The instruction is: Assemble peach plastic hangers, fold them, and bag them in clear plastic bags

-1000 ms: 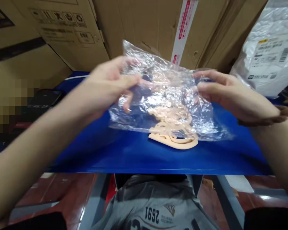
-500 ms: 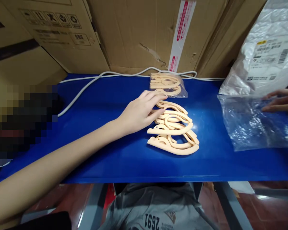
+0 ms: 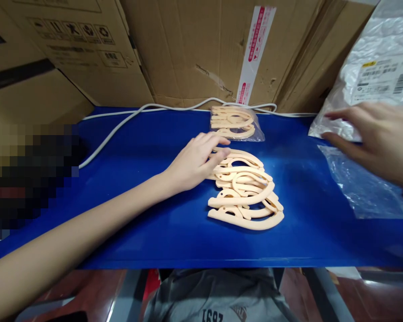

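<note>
A loose pile of peach plastic curved pieces (image 3: 246,192) lies on the blue table (image 3: 147,201). My left hand (image 3: 195,161) rests on the pile's far left edge, fingers stretched out flat over the top pieces. My right hand (image 3: 379,141) hovers at the right with fingers spread, holding nothing, above an empty clear plastic bag (image 3: 366,188) that lies flat on the table. A second small bag of the same peach pieces (image 3: 233,123) sits behind the pile, near the cardboard.
Large cardboard boxes (image 3: 195,49) wall off the back of the table. A white cable (image 3: 121,127) runs along the back edge. A white labelled parcel bag (image 3: 376,76) leans at the right. A blurred dark patch covers the left.
Both hands held the clear bag over the pieces a second ago. The bag went to the right and now lies flat; my right hand has lifted off it while my left hand rests on the pile.
</note>
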`<state>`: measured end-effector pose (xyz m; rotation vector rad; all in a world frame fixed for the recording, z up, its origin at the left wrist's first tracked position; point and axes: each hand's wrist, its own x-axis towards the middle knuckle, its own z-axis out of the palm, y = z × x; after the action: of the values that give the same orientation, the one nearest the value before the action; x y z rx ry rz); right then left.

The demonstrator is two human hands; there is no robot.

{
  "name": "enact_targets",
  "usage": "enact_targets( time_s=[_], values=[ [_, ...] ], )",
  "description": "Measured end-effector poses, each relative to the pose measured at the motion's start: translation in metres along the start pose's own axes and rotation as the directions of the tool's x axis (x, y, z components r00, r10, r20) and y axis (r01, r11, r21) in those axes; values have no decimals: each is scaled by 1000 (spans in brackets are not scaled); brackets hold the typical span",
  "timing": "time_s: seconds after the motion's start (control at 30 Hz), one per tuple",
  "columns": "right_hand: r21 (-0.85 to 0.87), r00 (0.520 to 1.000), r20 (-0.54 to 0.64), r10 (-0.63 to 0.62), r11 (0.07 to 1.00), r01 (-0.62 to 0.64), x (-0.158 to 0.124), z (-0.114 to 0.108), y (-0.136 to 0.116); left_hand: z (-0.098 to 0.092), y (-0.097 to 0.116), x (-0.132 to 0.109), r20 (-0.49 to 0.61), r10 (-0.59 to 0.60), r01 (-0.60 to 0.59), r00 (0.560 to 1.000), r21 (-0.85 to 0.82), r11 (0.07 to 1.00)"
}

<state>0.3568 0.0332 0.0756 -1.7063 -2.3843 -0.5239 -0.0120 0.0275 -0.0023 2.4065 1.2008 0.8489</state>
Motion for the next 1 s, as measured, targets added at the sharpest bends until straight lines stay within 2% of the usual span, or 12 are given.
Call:
enact_targets(
  time_s=[0.07, 0.13, 0.17, 0.2, 0.23, 0.27, 0.37, 0.5, 0.6, 0.73, 0.87, 1.0],
  values=[
    [115, 972, -50, -228, 966, 232, 22, -2, -62, -1, -3, 12, -86, -89, 87, 992, -24, 996],
    [277, 945, -69, -320, 904, 326, 42, 7, -108, -1, -13, 32, -147, -247, 231, 958, -119, 966],
    [345, 931, -57, -361, 868, 358, 52, 15, -123, -1, -20, 44, -161, -361, 319, 919, -238, 918],
    [378, 925, 8, -380, 857, 349, 62, 23, -134, -1, -27, 57, -151, -490, 394, 859, -416, 819],
    [378, 935, 84, -346, 879, 291, 71, 32, -141, 0, -36, 70, -135, -551, 432, 823, -481, 763],
    [357, 952, 159, -262, 914, 192, 79, 39, -144, 0, -44, 82, -109, -592, 460, 798, -524, 717],
    [303, 977, 210, -46, 953, -20, 96, 54, -137, -1, -64, 112, 22, -698, 543, 716, -646, 536],
    [344, 947, 269, 176, 901, -265, 110, 63, -104, -7, -75, 133, 168, -754, 606, 635, -714, 351],
    [477, 909, 324, 263, 784, -397, 119, 71, -81, -3, -71, 138, 216, -735, 595, 643, -745, 302],
    [678, 868, 388, 311, 541, -497, 124, 82, -68, 17, -53, 136, 164, -693, 503, 702, -803, 319],
    [808, 865, 395, 310, 331, -488, 120, 86, -67, 31, -35, 134, 103, -654, 396, 750, -861, 319],
    [874, 867, 344, 360, 214, -436, 115, 84, -68, 30, -26, 130, 75, -651, 358, 756, -879, 314]
  ],
)
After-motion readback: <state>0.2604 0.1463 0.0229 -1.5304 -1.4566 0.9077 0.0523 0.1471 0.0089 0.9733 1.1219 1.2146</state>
